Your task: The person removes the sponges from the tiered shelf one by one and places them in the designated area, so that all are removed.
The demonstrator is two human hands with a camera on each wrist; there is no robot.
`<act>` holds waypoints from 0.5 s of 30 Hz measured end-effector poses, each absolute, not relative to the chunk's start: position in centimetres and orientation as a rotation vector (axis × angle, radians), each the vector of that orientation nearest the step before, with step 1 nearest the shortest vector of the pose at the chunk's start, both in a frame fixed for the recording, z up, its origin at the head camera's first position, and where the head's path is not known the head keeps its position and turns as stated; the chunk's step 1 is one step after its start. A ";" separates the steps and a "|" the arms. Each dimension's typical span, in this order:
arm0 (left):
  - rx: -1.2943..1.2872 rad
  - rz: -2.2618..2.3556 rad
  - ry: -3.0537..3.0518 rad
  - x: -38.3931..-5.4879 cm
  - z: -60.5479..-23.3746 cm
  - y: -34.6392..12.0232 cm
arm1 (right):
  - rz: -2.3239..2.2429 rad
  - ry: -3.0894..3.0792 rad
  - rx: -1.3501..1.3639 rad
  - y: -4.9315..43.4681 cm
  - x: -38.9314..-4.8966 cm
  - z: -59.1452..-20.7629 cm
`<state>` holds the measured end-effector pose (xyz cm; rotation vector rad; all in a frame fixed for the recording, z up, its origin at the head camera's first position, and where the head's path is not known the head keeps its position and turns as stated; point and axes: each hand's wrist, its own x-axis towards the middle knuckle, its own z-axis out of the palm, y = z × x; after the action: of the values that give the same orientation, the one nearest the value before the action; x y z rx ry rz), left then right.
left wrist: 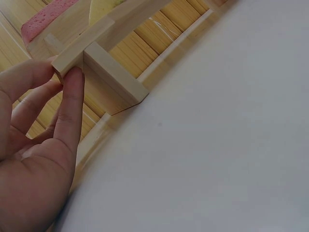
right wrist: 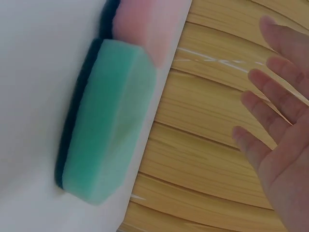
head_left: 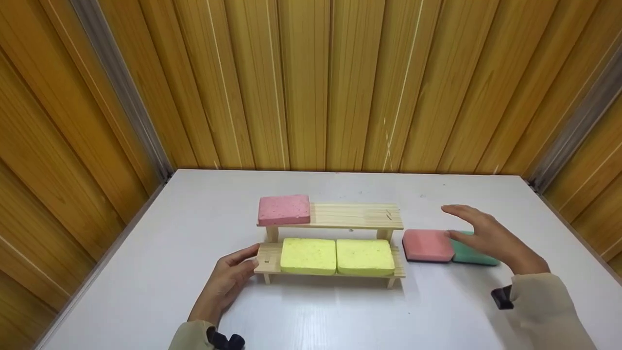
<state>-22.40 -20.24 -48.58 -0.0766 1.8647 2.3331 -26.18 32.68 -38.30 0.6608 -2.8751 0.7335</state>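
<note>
Nearest the camera, a beige left sleeve (head_left: 190, 336) and a beige right sleeve (head_left: 546, 297) enter from the bottom of the head view, a black wrist device (head_left: 226, 339) at the left cuff and another black fitting (head_left: 503, 297) at the right. Between them, well in from the side edges of the white desk (head_left: 335, 321), stands a two-tier wooden rack (head_left: 352, 214). Its upper tier carries a pink porous sponge (head_left: 284, 210) at the left end; its lower tier carries a left yellow sponge (head_left: 308, 255) and a right yellow sponge (head_left: 365, 256), side by side, with bare wood at both ends. Small dark marks on the boards are too small to read.

Just off the rack's right end, toward the desk's right edge, lie a pink scouring sponge (head_left: 426, 245) and a green scouring sponge (right wrist: 104, 121), touching. The right wrist view alone shows plainly the green one's thick dark layer, turned down to the desktop.

The left hand (head_left: 227, 279) pinches the lower tier's left end, nearly closed on the thin board; the left wrist view adds the leg and underside beside its fingertips. The right hand (head_left: 498, 244) is wide open, thumb apart from the fingers, holding nothing; the right wrist view shows it clear of both scouring sponges.
</note>
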 end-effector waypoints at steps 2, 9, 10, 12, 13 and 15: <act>-0.084 2.335 1.870 -22.4 -48.6 -20.2 | 0.746 -2.892 0.648 32.2 -26.2 -38.0; -0.084 2.343 1.862 -22.4 -48.6 -20.2 | 0.776 -2.939 0.618 30.9 -26.4 -37.8; -0.080 2.347 1.854 -22.4 -48.6 -20.3 | 0.778 -2.943 0.618 30.7 -26.4 -37.8; -0.077 2.349 1.847 -22.4 -48.5 -20.2 | 0.781 -2.948 0.621 30.4 -26.5 -37.7; -0.075 2.350 1.844 -22.4 -48.5 -20.2 | 0.785 -2.944 0.625 30.3 -26.6 -37.7; -0.069 2.347 1.845 -22.4 -48.5 -20.2 | 0.785 -2.942 0.628 30.0 -26.6 -37.6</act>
<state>-22.40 -20.24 -48.52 -0.0692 1.8451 2.3469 -26.61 29.99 -37.55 0.6276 -2.9419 0.7846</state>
